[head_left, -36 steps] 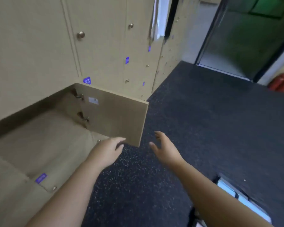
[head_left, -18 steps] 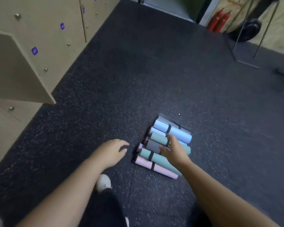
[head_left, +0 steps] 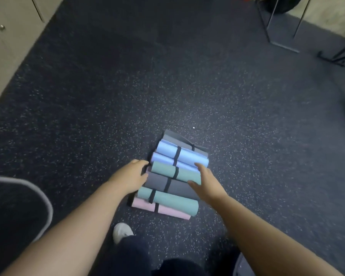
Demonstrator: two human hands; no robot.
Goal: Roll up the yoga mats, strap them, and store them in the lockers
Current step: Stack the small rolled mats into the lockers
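My left grip (head_left: 130,175) reaches the left ends of the rolled mats on the floor (head_left: 88,116), fingers loosely curled against the end of the green mat (head_left: 175,173) and the dark grey mat (head_left: 167,184); I cannot tell whether they clasp anything. My right grip (head_left: 204,183) lies over the right ends of those two rolls, fingers spread and fairly straight. The strapped rolls lie side by side between my grips: two blue mats (head_left: 179,154) beyond, a teal mat (head_left: 171,200) and a pink mat (head_left: 163,210) nearer me. Lockers (head_left: 6,30) stand far off to my left.
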